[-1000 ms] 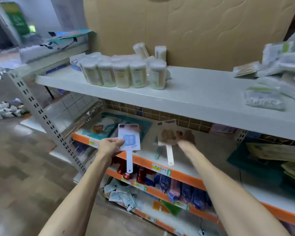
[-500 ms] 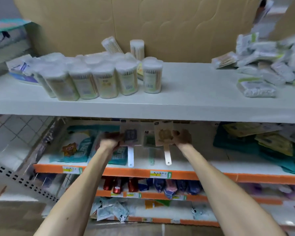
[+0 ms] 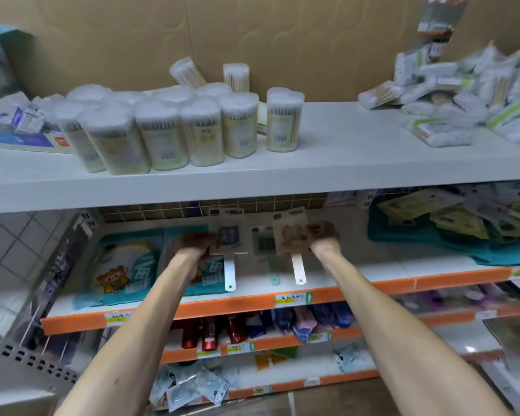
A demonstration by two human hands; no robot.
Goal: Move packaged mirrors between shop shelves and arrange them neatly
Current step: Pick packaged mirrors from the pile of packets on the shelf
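Gripping mirrors (image 3: 227,235): left hand (image 3: 192,243), right hand (image 3: 323,235).

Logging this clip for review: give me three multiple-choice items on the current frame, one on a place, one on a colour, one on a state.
1. The cotton swab tubs stand on: A the top white shelf; B the orange-edged shelf; C the floor.
2. The unheld middle mirror has a handle that is: A red; B pale green; C black.
3. The right hand: A hangs empty; B grips a packaged mirror; C presses a price label.
Key: A, the tubs line the white top board; B, its handle shows mint; B, fingers curl round the card's edge.
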